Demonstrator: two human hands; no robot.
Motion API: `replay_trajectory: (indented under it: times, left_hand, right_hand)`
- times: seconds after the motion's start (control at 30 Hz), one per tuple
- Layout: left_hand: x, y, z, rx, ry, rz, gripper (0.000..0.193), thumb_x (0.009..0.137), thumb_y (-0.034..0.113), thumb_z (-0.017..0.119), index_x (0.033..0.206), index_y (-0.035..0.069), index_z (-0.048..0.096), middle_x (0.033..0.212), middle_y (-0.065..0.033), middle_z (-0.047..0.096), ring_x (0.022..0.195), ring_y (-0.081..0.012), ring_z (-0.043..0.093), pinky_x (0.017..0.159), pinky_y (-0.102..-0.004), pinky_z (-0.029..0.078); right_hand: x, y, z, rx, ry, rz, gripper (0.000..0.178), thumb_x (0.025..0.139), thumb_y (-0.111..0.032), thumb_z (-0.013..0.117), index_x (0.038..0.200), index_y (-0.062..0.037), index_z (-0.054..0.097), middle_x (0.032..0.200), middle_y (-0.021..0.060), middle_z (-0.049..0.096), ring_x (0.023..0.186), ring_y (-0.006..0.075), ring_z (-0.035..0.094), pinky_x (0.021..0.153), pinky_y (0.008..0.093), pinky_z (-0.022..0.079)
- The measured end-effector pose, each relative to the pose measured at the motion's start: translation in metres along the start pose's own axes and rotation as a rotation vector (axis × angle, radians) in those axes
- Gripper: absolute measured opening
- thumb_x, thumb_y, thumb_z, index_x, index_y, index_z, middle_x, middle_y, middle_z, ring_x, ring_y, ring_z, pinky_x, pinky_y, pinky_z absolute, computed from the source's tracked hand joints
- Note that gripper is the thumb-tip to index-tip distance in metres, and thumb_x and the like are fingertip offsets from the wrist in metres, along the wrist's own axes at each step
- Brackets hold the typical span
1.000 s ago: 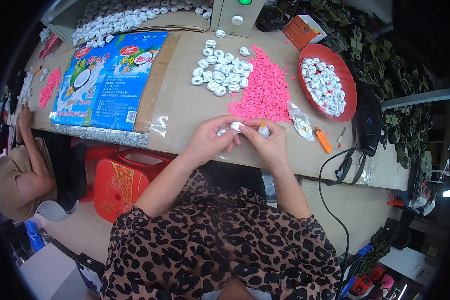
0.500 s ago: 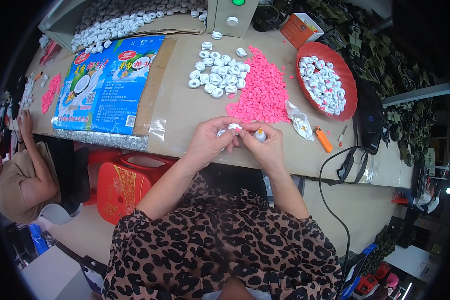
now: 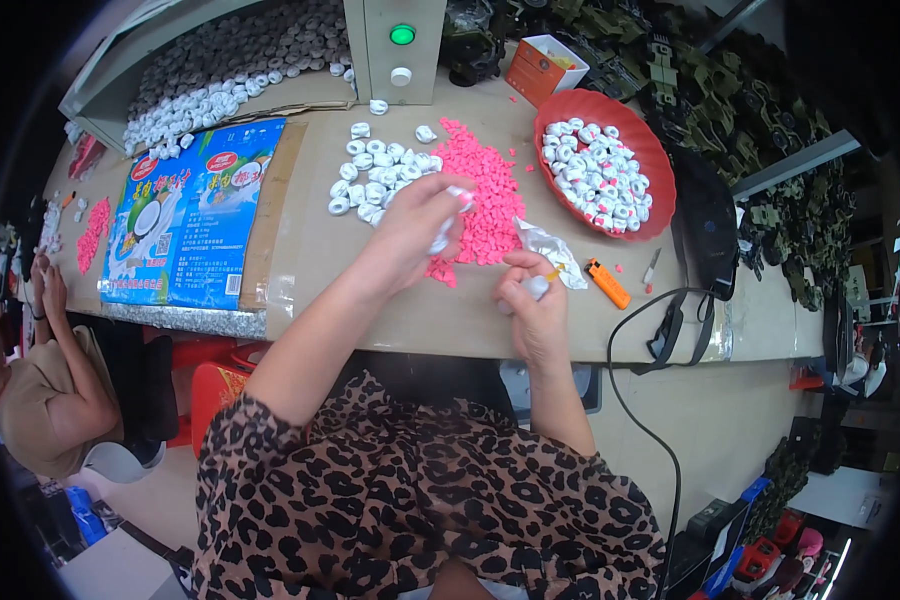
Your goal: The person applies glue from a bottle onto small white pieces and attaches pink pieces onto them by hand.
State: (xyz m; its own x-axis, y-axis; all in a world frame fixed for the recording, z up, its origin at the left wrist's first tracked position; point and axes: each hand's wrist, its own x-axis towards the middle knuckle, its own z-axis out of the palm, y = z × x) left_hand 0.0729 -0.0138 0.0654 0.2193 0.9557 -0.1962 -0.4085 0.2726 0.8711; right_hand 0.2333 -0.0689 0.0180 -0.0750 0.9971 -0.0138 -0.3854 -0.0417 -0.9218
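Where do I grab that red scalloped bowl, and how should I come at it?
I'd grip the red bowl by its rim, one hand at the left edge and one at the right, coming from the near side. The walls flare outward, so the rim offers an edge; an orange box stands close by the far left. Keep it level: white pieces lie loose inside.

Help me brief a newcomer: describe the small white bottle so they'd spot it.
On the tan table, find the red scalloped bowl. Below it to the left, the right hand grips the small white bottle. Its yellow tip sets it apart from the crumpled white sheet nearby.
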Motion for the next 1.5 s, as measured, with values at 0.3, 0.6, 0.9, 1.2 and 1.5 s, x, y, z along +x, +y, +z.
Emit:
replay_trajectory:
  times: [0.3,0.6,0.9,1.2,1.5]
  left_hand:
    - [0.118,-0.025,0.090,-0.062,-0.026,0.160,0.023,0.076,0.014,0.048,0.090,-0.003,0.053,0.081,-0.0069,0.054,0.071,-0.0135,0.051,0.061,-0.0279,0.042]
    - [0.009,-0.014,-0.024,1.223,0.285,0.844,0.023,0.069,0.004,0.055,0.092,0.002,0.056,0.084,-0.0112,0.051,0.079,-0.0262,0.049,0.068,-0.0340,0.041]
    - [-0.030,-0.019,-0.075,1.586,0.429,0.761,0.022,0.067,0.014,0.064,0.086,0.004,0.057,0.074,-0.0078,0.049,0.073,-0.0231,0.049,0.060,-0.0343,0.040]
    - [-0.065,-0.021,-0.067,-0.243,0.081,0.026,0.023,0.079,0.004,0.053,0.101,0.002,0.049,0.087,-0.0073,0.057,0.072,-0.0147,0.057,0.058,-0.0228,0.047]
    - [-0.058,-0.053,-0.054,-0.167,0.011,0.171,0.028,0.078,-0.001,0.052,0.105,-0.001,0.047,0.094,-0.0083,0.054,0.086,-0.0138,0.054,0.076,-0.0245,0.044]
  right_hand:
    - [-0.008,0.001,-0.013,0.229,0.059,-0.049,0.031,0.075,-0.002,0.049,0.104,-0.0013,0.038,0.090,0.0111,0.049,0.083,0.0230,0.052,0.071,0.0363,0.044]
    - [-0.006,0.003,-0.019,0.233,-0.010,-0.077,0.035,0.082,-0.017,0.050,0.112,-0.0014,0.039,0.088,0.0097,0.050,0.072,0.0185,0.052,0.058,0.0290,0.042]
    - [-0.005,0.003,-0.008,0.173,0.081,-0.111,0.031,0.080,-0.012,0.051,0.108,-0.0004,0.042,0.088,0.0092,0.051,0.074,0.0161,0.050,0.062,0.0272,0.040]
    - [0.007,0.002,-0.002,0.482,0.041,-0.066,0.026,0.075,-0.010,0.059,0.097,-0.0031,0.047,0.094,0.0069,0.052,0.072,0.0121,0.048,0.060,0.0235,0.039]
    - [0.010,0.014,0.020,0.303,0.040,-0.169,0.022,0.076,-0.006,0.056,0.095,-0.0016,0.046,0.081,0.0060,0.051,0.064,0.0116,0.047,0.056,0.0232,0.037]
